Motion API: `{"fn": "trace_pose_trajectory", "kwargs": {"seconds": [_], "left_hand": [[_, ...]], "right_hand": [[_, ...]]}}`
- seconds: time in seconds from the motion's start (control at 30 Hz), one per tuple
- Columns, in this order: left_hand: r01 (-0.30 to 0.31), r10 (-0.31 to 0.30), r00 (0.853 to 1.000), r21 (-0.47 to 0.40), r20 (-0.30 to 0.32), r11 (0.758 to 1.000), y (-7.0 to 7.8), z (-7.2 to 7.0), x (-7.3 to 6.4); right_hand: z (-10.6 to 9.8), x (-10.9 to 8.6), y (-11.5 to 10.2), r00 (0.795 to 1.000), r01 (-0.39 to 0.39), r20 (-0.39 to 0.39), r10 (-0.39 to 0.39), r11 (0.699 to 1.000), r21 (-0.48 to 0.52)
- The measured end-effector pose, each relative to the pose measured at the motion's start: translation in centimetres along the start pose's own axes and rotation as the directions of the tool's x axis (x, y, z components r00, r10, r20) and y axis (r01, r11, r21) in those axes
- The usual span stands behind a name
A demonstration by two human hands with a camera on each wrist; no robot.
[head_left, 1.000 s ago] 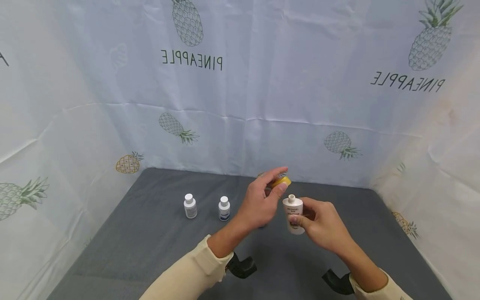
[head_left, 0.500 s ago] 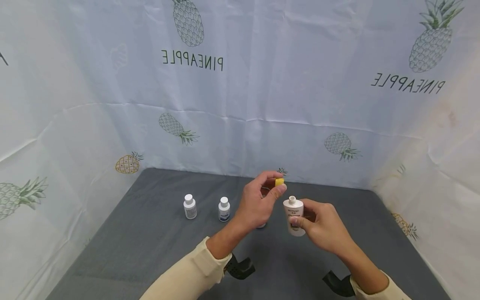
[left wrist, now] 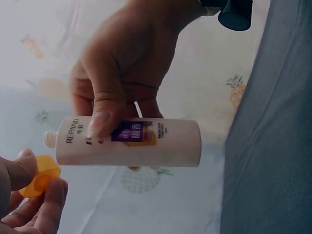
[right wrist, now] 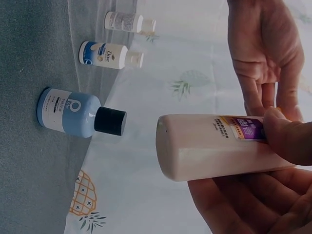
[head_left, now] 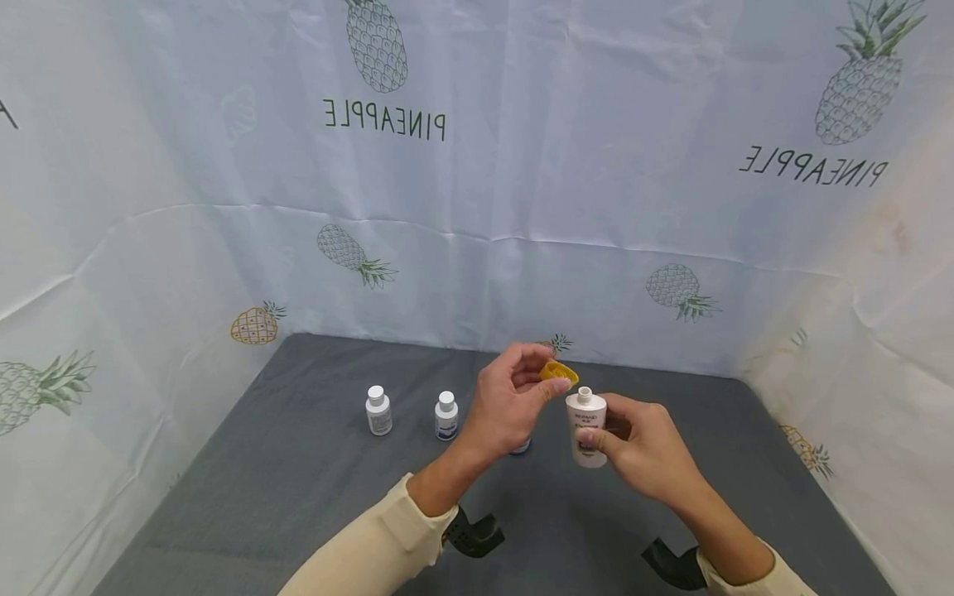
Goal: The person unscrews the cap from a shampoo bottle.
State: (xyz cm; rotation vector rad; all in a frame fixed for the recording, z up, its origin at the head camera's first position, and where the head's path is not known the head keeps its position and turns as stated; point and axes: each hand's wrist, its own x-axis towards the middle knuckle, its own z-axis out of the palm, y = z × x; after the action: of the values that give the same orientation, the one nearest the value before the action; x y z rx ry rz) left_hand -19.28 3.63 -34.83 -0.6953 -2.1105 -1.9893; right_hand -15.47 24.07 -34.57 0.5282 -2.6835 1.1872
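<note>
Yellow against the pale backdrop, the cap [head_left: 561, 374] shows in the head view at two o'clock from the left hand [head_left: 510, 401], pinched between thumb and fingers. At five o'clock from it, the pale bottle [head_left: 587, 430] is held up off the table [head_left: 261, 497], nearly upright, probably so nothing escapes the uncovered neck [head_left: 585, 392]. A white bottle [head_left: 378, 411] and a second white bottle [head_left: 446, 416] stand at nine o'clock, well apart from it.

In the left wrist view, the right hand's thumb crosses the label side, its fingers curled round the far side, leaving the neck free, presumably for access. The cap is near the neck, at six o'clock, apart from it.

In the right wrist view, a blue bottle [right wrist: 68, 112] stands at nine o'clock from the pale bottle; the left hand is at one o'clock, its grip mostly hidden here.
</note>
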Motion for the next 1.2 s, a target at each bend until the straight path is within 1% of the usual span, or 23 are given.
{"fn": "trace_pose_trajectory", "kwargs": {"seconds": [0.13, 0.2, 0.37, 0.5, 0.6, 0.73, 0.8, 1.03, 1.2], "left_hand": [[0.035, -0.035, 0.999, -0.001, 0.025, 0.999, -0.2, -0.1, 0.0], [0.042, -0.042, 0.998, -0.004, 0.038, 0.999, -0.4, -0.1, -0.1], [0.066, -0.065, 0.997, -0.018, 0.048, 0.998, -0.4, -0.1, -0.1], [0.114, -0.114, 0.993, -0.022, 0.036, 0.993, -0.2, -0.1, 0.1], [0.149, -0.148, 0.989, -0.027, 0.011, 0.989, -0.3, -0.1, 0.3], [0.166, -0.166, 0.986, -0.030, -0.024, 0.986, -0.9, 0.2, 0.3], [0.159, -0.160, 0.986, -0.026, -0.038, 0.987, -1.2, 0.4, 0.2], [0.108, -0.102, 0.990, 0.067, -0.097, 0.992, -2.2, 1.4, -0.1], [0.103, -0.090, 0.989, 0.109, -0.118, 0.989, -3.1, 2.1, -0.1]], "right_hand": [[-0.1, 0.1, 0.0, 1.000, 0.014, -0.025, -0.014, 1.000, -0.006], [-0.2, 0.1, 0.0, 0.999, 0.020, -0.033, -0.021, 1.000, -0.009], [-0.4, 0.1, 0.0, 0.999, 0.026, -0.041, -0.026, 1.000, -0.016], [-0.4, 0.0, 0.0, 0.999, 0.020, -0.046, -0.021, 1.000, -0.014], [-0.4, 0.0, 0.2, 0.999, 0.012, -0.050, -0.013, 1.000, -0.011], [-0.4, 0.0, 0.4, 0.998, 0.006, -0.057, -0.007, 1.000, -0.010], [-0.4, 0.0, 0.6, 0.998, 0.004, -0.062, -0.004, 1.000, -0.008], [-0.3, -0.1, 1.3, 0.997, -0.003, -0.081, 0.002, 1.000, -0.009], [-0.3, 0.0, 1.8, 0.995, -0.014, -0.102, 0.012, 1.000, -0.020]]}}
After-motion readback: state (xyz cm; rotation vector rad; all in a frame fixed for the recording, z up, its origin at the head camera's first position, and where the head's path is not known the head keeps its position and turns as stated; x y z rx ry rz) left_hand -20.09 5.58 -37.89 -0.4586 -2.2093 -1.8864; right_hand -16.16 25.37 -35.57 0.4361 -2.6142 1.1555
